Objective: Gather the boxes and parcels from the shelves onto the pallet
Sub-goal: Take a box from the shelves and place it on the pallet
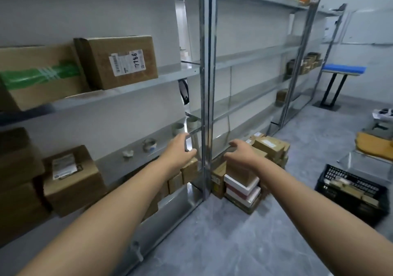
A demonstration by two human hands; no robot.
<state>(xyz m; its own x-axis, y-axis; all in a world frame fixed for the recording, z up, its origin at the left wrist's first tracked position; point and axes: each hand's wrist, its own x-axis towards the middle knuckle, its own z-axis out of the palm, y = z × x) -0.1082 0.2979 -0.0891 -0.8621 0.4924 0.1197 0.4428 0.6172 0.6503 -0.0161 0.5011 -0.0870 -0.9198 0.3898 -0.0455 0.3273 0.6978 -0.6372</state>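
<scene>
Both my arms reach forward toward the metal shelving. My left hand (179, 148) is open, fingers spread, just above small brown boxes (189, 170) on a low shelf beside the upright post (205, 105). My right hand (240, 150) is open too, hovering over a stack of brown and white boxes (242, 187) on the floor right of the post. More brown parcels (270, 147) are piled behind that stack. On the left shelves sit a labelled box marked 7786 (119, 61), a box with green tape (40, 75) and a lower labelled box (70, 177). No pallet is in sight.
Tape rolls (150, 144) lie on the mid shelf. A black crate (353, 190) with small items stands on the floor at right, near brown packages (374, 144). A blue-topped stand (343, 69) is at the far wall. Small boxes (308, 62) sit on far shelves.
</scene>
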